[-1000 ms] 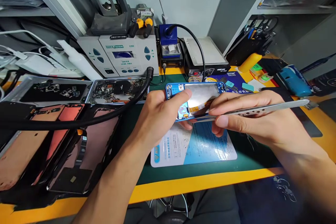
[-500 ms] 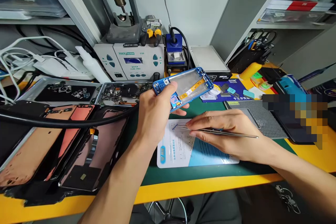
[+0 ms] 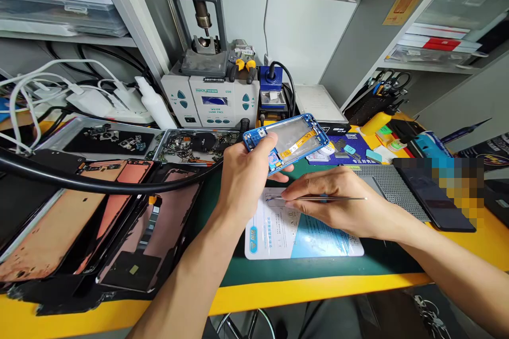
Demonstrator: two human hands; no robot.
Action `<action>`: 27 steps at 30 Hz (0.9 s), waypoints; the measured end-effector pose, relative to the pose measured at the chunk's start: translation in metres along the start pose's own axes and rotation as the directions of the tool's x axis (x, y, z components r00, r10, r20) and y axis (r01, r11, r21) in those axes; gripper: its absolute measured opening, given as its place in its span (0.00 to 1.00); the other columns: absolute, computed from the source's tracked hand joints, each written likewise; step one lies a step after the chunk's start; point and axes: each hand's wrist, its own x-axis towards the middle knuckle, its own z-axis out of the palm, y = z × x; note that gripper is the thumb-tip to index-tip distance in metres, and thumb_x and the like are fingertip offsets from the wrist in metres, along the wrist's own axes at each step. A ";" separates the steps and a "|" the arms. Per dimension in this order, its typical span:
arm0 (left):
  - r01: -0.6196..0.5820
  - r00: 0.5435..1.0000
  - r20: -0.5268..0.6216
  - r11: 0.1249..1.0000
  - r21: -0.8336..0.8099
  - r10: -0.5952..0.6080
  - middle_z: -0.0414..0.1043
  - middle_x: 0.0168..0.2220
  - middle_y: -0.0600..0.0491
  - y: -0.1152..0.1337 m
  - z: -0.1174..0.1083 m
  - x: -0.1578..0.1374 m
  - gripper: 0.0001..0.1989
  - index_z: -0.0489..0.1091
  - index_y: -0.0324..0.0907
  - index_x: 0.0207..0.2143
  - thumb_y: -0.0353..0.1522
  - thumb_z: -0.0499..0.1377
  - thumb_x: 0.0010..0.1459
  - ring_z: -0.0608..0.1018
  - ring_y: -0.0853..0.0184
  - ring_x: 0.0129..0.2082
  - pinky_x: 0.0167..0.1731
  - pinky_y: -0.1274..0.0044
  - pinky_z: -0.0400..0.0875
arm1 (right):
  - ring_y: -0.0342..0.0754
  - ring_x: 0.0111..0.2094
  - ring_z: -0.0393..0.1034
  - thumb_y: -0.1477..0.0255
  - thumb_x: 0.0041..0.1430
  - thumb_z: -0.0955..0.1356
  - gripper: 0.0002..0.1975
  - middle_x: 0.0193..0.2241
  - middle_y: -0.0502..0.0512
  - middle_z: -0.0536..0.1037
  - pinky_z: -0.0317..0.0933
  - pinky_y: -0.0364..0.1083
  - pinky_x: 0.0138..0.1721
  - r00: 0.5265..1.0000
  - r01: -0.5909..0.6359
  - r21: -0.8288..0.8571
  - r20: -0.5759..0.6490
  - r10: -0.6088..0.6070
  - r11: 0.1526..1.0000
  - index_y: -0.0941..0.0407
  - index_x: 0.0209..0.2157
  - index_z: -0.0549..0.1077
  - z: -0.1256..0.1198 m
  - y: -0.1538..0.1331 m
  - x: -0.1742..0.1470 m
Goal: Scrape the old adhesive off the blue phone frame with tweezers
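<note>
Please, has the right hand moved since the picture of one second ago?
Yes, to the left. Judged against the card lying on the mat, the right hand is now nearer the card's left edge.

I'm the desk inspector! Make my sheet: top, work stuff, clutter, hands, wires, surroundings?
Surface: dark green mat on a yellow tabletop.
Job's things: rectangular blue-framed phone body; slim silver metal tweezers; flat blue-and-white printed card on the mat.
Clutter: flat, dark-edged orange and pink panels at left.
Hands: left hand holds the phone body; right hand pinches the tweezers, tips over the card, contact unclear.
Cables: thick black hose crossing at left; looping white cables behind it.
Surroundings: boxy light-grey station with a small blue screen; grey shelving on both sides.
</note>
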 end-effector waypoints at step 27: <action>0.031 0.999 0.007 0.999 0.006 -0.031 0.81 0.26 0.53 0.004 0.001 -0.002 0.10 0.78 0.39 0.31 0.38 0.66 0.56 0.82 0.64 0.22 0.18 0.78 0.77 | 0.51 0.43 0.81 0.74 0.64 0.70 0.12 0.42 0.54 0.85 0.73 0.49 0.51 0.994 -0.095 0.105 0.054 0.090 0.990 0.51 0.47 0.82 -0.004 0.005 -0.004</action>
